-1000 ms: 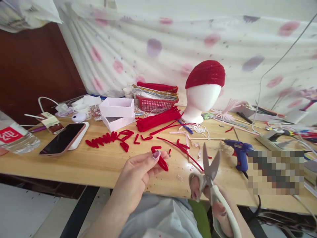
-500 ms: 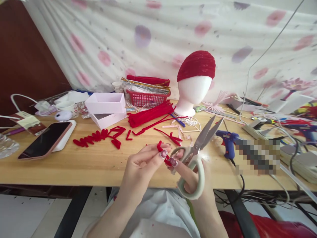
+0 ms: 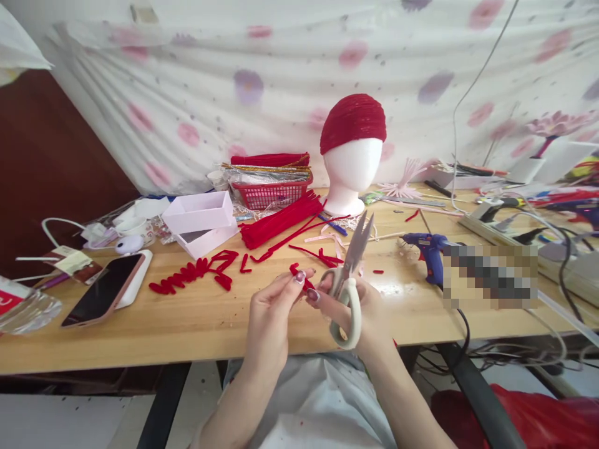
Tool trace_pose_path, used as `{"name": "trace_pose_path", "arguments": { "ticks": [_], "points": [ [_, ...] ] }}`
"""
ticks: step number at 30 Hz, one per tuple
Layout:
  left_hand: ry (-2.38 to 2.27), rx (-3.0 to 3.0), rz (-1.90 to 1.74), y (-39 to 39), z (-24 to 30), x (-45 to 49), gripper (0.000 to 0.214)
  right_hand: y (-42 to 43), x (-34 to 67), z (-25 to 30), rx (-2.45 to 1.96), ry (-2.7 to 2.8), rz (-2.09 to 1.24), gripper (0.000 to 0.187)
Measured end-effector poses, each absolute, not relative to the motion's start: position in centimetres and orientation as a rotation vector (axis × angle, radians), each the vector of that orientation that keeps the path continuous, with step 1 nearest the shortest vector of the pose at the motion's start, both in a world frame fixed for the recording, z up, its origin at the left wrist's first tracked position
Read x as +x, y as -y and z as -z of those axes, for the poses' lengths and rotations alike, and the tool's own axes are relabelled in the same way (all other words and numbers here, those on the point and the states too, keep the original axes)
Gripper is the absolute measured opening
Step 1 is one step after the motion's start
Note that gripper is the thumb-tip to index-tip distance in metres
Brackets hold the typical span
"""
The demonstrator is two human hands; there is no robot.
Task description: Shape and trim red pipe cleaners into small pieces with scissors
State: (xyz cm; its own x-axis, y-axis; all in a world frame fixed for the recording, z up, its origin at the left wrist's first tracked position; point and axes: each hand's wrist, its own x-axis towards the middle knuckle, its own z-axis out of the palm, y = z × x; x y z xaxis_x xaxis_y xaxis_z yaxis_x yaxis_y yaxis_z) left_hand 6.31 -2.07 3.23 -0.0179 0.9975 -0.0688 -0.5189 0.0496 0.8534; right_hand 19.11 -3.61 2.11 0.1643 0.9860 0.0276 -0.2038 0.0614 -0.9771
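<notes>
My left hand (image 3: 271,315) pinches a short folded red pipe cleaner piece (image 3: 299,279) between thumb and fingers, just above the table's front edge. My right hand (image 3: 360,308) grips white-handled scissors (image 3: 349,280), blades pointing up and away, almost closed; its fingertips also touch the red piece. Both hands meet over the wooden table (image 3: 187,318). A row of folded red pieces (image 3: 191,274) lies to the left.
A phone (image 3: 107,288) lies at the left. Pink boxes (image 3: 199,221), a red basket (image 3: 271,190) and a bundle of red pipe cleaners (image 3: 281,221) sit behind. A foam head with a red cap (image 3: 352,149) stands at the back. A blue glue gun (image 3: 428,249) lies right.
My right hand brought the scissors up from below the table edge to meet my left hand at the red piece. The blades have closed from wide open to nearly together.
</notes>
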Motion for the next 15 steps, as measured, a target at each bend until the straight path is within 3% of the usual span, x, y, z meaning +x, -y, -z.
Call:
{"name": "trace_pose_path", "arguments": {
  "ticks": [15],
  "points": [
    [-0.791,0.583,-1.447,1.8,-4.1,7.1,0.012,3.7,19.7,-1.7,-1.05,0.929,-1.122,0.039]
  ]
}}
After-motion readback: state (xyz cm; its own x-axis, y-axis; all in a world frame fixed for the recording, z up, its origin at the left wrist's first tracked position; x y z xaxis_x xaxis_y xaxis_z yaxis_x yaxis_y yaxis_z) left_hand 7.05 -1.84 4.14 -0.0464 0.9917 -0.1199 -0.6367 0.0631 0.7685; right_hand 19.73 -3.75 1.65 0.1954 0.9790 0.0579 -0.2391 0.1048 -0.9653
